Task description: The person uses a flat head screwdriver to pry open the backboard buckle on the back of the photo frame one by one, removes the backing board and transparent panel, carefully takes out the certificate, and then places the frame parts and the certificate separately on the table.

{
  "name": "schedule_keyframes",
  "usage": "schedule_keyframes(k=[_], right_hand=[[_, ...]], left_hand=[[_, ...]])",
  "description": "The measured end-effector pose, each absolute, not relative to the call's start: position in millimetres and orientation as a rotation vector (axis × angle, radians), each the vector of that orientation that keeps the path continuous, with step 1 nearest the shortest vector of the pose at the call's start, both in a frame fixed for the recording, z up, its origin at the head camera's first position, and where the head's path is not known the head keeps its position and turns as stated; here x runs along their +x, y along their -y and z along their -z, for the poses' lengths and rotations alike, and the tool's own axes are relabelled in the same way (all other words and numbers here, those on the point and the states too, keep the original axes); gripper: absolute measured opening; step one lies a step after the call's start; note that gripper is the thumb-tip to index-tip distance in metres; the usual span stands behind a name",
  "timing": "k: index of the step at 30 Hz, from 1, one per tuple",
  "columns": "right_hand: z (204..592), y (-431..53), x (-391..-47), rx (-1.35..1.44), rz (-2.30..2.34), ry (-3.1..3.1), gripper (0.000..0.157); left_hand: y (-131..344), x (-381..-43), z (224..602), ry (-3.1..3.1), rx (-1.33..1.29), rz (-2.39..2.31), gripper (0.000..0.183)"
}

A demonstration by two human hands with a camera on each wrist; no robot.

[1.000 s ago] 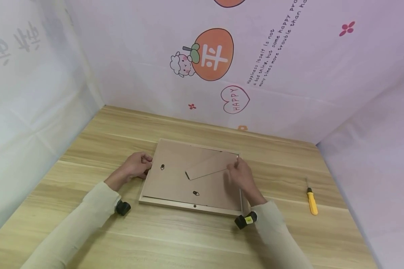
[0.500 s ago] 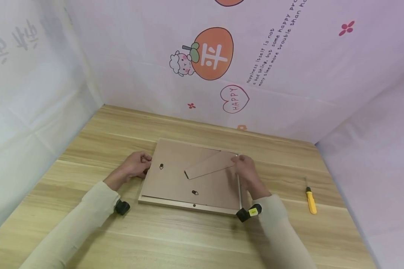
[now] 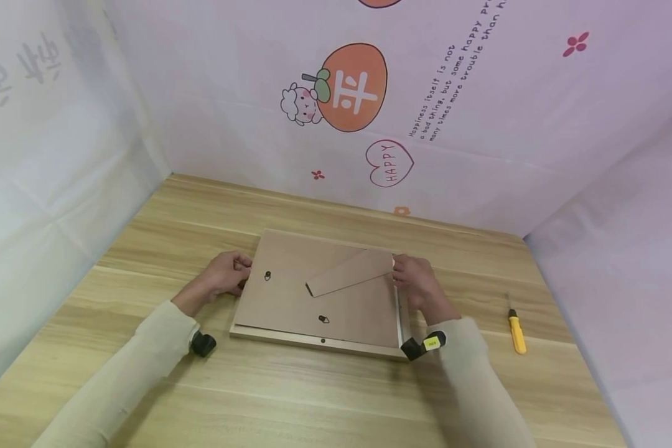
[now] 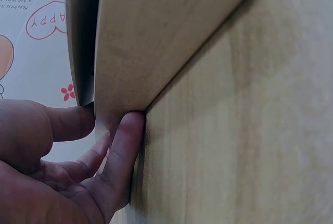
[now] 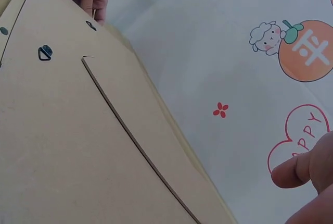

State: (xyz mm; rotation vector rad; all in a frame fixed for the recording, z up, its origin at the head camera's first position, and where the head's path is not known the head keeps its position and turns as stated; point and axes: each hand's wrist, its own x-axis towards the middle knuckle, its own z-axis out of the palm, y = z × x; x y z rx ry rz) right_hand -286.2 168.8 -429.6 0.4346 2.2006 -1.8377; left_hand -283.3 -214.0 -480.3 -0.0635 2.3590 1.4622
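Thumb and fingers of the left hand [image 3: 225, 272] are pinching the frame's [image 3: 302, 338] left edge, while the right hand [image 3: 419, 280] is touching its far right side, its hold unclear. The frame is lying back-up mid-table [image 3: 257, 398], a yellow screwdriver [image 3: 517, 331] resting to its right.

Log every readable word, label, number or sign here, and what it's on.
"HAPPY": heart on the back wall.
"平", apparently: orange fruit print.
"Happiness itself is not a bad thing, but some happy pr… many times more trouble than h…": lettering, same wall, cut off.
Faint characters on left wall: unreadable.
Yellow label on right wrist camera: too small.
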Motion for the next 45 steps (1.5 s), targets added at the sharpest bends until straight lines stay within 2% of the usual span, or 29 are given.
schedule_keyframes(k=[14, 26, 35, 41, 45], right_hand=[[436, -187, -299, 0.416, 1.697, -2.260, 0.046], [443, -198, -303, 0.307, 1.658, -2.257, 0.052], [445, -210, -291, 0.125, 1.736, -2.054, 0.035], [442, -215, -283, 0.069, 1.775, -2.008, 0.043], [436, -221, -276, 0.037, 1.825, -1.991, 0.035]], left_hand=[[213, -284, 480, -2.353, -0.054, -1.471, 0.032], [213, -283, 477, -2.345, -0.041, -1.479, 0.034], [213, -283, 477, -2.319, -0.076, -1.491, 0.035], [215, -286, 478, -2.286, -0.063, -1.509, 0.035], [217, -288, 479, -2.267, -0.046, -1.517, 0.036]])
